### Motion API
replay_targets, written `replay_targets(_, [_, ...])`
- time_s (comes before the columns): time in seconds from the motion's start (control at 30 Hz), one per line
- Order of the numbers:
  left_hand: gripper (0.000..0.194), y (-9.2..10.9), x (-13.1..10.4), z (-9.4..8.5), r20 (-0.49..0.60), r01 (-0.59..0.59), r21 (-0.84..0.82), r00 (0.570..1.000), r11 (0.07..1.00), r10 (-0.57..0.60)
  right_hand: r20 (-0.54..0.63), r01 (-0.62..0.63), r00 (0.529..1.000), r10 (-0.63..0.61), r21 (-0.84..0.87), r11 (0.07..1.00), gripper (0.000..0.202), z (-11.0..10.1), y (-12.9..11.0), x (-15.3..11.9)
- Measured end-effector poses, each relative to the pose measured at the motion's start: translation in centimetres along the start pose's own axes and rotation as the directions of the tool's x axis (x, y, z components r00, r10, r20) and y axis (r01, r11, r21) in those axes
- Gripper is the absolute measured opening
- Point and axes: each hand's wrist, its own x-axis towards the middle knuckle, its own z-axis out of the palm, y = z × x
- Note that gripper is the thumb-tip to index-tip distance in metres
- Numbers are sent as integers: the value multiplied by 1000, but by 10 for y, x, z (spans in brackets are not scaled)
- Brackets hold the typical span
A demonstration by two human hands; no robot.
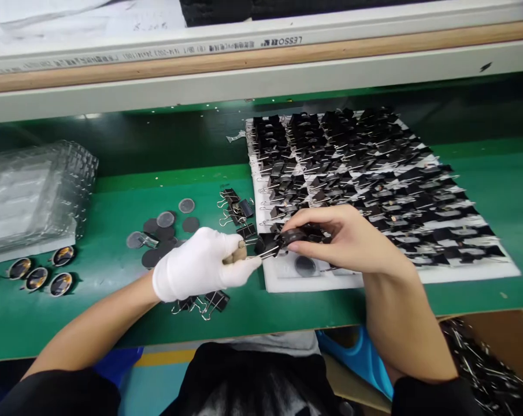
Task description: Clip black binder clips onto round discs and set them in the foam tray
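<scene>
Five round metal-rimmed parts [61, 284] with coppery centres lie on the green bench [248, 323] at your far left, one cut off by the picture's edge, just in front of a stack of clear plastic trays [31, 190]. To their right you have a loose cluster of black and grey discs [190, 225], some overlapping, behind your left wrist.

Your left hand [204, 257], in a white glove, has its thumb and fingers closed on the wire handles of a black binder clip [266, 242]. More loose binder clips [233, 216] lie behind the glove, and others [217, 300] in front of it. The held clip is over the left edge of the white foam pad [317, 283], against the piece in your other hand; you cannot tell here whether its mouth grips that piece.

Your bare right hand [345, 240] pinches a black round piece [293, 236] between thumb and fingers. Just below it, a dark disc [305, 266] lies on the pad, and behind stand dense rows of clips [352, 167]. At far right, below bench level, a cardboard box [515, 338] holds many more clips.
</scene>
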Motion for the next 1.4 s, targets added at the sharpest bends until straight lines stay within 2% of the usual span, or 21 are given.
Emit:
replay_targets(0.23, [39,-2,-2,12,10,-89,5,996,996,89,112,0,994,4,-36,999,18,-1,0,1])
replay_targets(0.5, [41,2,-3,9,83,-51,12,995,999,50,131,54,990,-48,-46,997,19,4,0,-1])
replay_targets(0.6, [35,0,-1,-1,135,-2,-43,991,999,8,78,161,986,-150,-174,971,14,5,1,-1])
replay_targets(0.67, [36,1,1,-7,190,57,-192,982,980,-20,27,315,945,-327,-344,885,9,7,3,1])
replay_targets(0.73, [51,5,4,-10,241,157,-383,968,911,-65,31,452,859,-512,-518,727,10,9,6,3])
replay_targets(0.8, [59,9,8,-10,281,241,-497,954,834,-108,86,517,791,-606,-625,585,13,11,5,3])
replay_targets(0.83, [57,11,10,-9,280,259,-522,952,813,-124,100,513,783,-615,-663,545,14,11,4,0])
replay_targets(0.9, [48,12,12,-6,232,250,-520,962,817,-146,43,376,829,-558,-780,500,21,12,-2,-15])
replay_targets(0.97, [42,11,13,-5,152,234,-477,971,847,-182,-149,59,889,-433,-900,431,27,13,-9,-38])
replay_targets(1.0, [41,10,13,-5,118,233,-447,972,864,-202,-251,-103,897,-364,-919,379,27,14,-12,-51])
replay_targets(1.03, [40,9,13,-5,93,236,-418,972,877,-217,-314,-210,902,-297,-920,332,23,17,-14,-63])
replay_targets(1.07, [40,9,13,-5,81,240,-395,971,887,-227,-324,-248,916,-238,-921,300,17,21,-14,-74])
replay_targets(1.1, [39,10,14,-4,77,241,-378,970,894,-229,-288,-228,939,-186,-930,287,12,26,-13,-82])
replay_targets(1.17, [38,13,17,0,55,225,-323,974,919,-219,-149,-110,982,-119,-952,286,11,40,-8,-90])
replay_targets(1.23, [35,18,21,9,-6,180,-200,983,963,-185,-50,-22,994,-97,-963,268,19,55,0,-89])
replay_targets(1.33, [31,23,27,26,-118,83,43,990,996,-77,-44,-23,996,-81,-970,241,28,67,8,-85])
replay_targets(1.4, [33,23,30,36,-126,30,153,992,988,-11,-50,-29,996,-70,-963,269,32,68,11,-84])
